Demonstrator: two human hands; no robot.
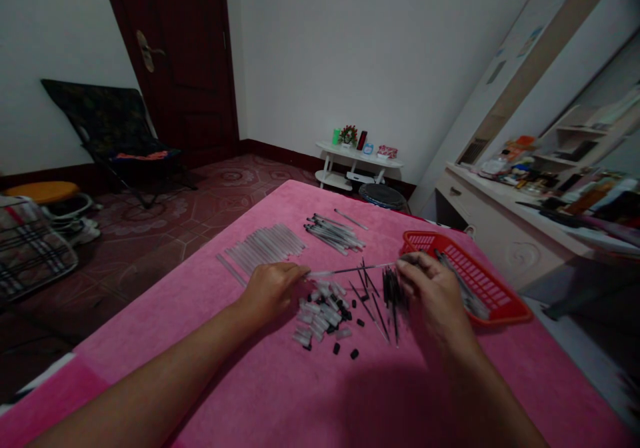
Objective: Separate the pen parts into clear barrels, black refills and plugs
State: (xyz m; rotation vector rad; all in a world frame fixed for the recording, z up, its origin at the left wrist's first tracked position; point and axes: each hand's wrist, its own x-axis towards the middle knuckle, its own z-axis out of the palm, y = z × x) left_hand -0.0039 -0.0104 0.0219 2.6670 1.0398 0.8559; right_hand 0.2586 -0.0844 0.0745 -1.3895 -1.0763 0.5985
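Note:
My left hand (pixel 273 291) is closed in a pinch on what looks like a clear pen tube (pixel 320 274). A thin pen refill (pixel 350 270), dark in the middle and pale towards its right end, runs from that tube to my right hand (pixel 433 288), whose fingers pinch its end. Where tube and refill meet is too fine to make out. Beneath them lies a heap of clear and black pen caps (pixel 323 315), with a few black plugs (pixel 355 354) scattered nearby. Loose dark refills (pixel 393 291) lie bunched beside my right hand.
Clear tubes (pixel 265 245) lie in a row on the pink cloth (pixel 240 375), left of a pile of pens (pixel 333 233). A red basket (pixel 500 301) holding more pens stands at the right. Beyond are a low white table (pixel 320 147), a dresser (pixel 515 228) and a folding chair (pixel 105 121).

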